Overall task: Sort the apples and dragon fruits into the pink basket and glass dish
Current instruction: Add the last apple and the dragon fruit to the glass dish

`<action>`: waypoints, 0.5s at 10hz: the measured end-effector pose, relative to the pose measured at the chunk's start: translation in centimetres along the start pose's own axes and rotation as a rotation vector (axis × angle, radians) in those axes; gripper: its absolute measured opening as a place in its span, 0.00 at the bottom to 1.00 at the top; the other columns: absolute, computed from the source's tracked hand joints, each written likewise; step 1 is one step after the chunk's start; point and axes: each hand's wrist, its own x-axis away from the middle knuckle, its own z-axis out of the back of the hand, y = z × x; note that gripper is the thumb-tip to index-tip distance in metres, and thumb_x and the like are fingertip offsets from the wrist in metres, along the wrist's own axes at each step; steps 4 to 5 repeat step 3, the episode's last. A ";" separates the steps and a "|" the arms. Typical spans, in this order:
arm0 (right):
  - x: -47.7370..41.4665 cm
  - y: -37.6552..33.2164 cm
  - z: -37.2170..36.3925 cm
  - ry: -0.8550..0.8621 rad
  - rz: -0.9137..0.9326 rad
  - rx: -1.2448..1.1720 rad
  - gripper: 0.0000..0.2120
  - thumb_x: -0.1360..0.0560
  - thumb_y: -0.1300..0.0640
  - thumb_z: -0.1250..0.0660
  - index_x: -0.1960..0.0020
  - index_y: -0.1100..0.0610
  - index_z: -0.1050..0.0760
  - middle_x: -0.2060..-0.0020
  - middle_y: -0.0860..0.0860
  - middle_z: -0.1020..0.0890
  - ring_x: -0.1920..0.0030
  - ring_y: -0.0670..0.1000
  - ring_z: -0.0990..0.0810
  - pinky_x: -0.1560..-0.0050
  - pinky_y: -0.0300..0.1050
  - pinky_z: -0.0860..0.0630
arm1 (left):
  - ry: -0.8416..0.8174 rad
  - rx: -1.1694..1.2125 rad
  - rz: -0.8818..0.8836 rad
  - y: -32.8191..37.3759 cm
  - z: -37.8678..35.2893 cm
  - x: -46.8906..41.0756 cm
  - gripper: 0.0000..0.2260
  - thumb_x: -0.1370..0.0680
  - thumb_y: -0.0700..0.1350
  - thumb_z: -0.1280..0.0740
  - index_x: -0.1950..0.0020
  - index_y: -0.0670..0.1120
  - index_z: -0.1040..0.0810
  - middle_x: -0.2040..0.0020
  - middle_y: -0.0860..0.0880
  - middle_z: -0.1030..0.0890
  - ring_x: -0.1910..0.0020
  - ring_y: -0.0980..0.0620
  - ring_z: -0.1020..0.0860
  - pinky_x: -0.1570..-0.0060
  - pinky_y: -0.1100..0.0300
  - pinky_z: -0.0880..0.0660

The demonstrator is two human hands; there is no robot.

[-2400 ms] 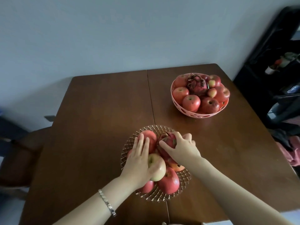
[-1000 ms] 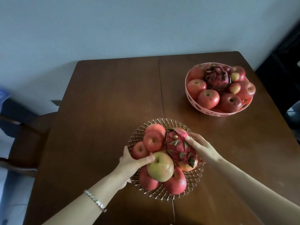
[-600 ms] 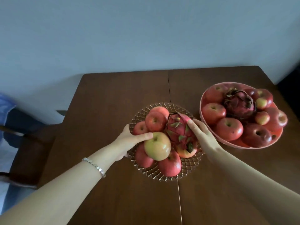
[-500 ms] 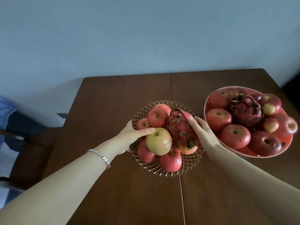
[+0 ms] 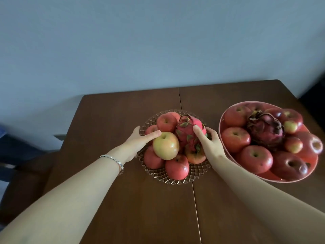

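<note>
The glass dish (image 5: 197, 173) is at the table's middle, piled with several red apples, a yellow-green apple (image 5: 165, 145) and a pink dragon fruit (image 5: 186, 129). My left hand (image 5: 139, 140) grips the dish's left rim, thumb resting against the yellow-green apple. My right hand (image 5: 210, 143) grips the right rim, thumb pressed on the dragon fruit. The pink basket (image 5: 224, 148) is just right of the dish, almost touching my right hand. It holds several red apples, two small apples and a dark dragon fruit (image 5: 265, 130).
The brown wooden table (image 5: 123, 111) has a seam running down its middle and stands against a pale blue wall. A dark chair (image 5: 26, 173) stands off the table's left side. Bare tabletop lies left of and in front of the dish.
Both hands left the fruit and took hold of the dish's rims. The dish has shifted away from me and now sits beside the basket; the view has moved closer.
</note>
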 end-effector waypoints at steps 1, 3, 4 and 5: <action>0.7 -1.1 0.4 -0.043 -0.084 0.093 0.41 0.32 0.33 0.36 0.27 0.53 0.42 0.31 0.57 0.32 0.32 0.57 0.31 0.33 0.50 0.34 | 0.045 -0.027 -0.018 -0.6 -0.3 1.0 0.45 0.31 0.63 0.31 0.23 0.52 0.54 0.23 0.45 0.45 0.25 0.43 0.43 0.30 0.41 0.44; 3.1 -4.8 2.1 -0.069 -0.052 0.534 0.27 0.27 0.35 0.47 0.49 0.58 0.27 0.49 0.59 0.23 0.44 0.60 0.23 0.41 0.51 0.29 | 0.382 -0.439 -0.082 0.5 -1.2 4.7 0.31 0.22 0.57 0.41 0.26 0.42 0.45 0.29 0.37 0.38 0.32 0.36 0.34 0.34 0.46 0.34; 3.1 -4.8 2.1 -0.069 -0.052 0.534 0.27 0.27 0.35 0.47 0.49 0.58 0.27 0.49 0.59 0.23 0.44 0.60 0.23 0.41 0.51 0.29 | 0.382 -0.439 -0.082 0.5 -1.2 4.7 0.31 0.22 0.57 0.41 0.26 0.42 0.45 0.29 0.37 0.38 0.32 0.36 0.34 0.34 0.46 0.34; 3.1 -4.8 2.1 -0.069 -0.052 0.534 0.27 0.27 0.35 0.47 0.49 0.58 0.27 0.49 0.59 0.23 0.44 0.60 0.23 0.41 0.51 0.29 | 0.382 -0.439 -0.082 0.5 -1.2 4.7 0.31 0.22 0.57 0.41 0.26 0.42 0.45 0.29 0.37 0.38 0.32 0.36 0.34 0.34 0.46 0.34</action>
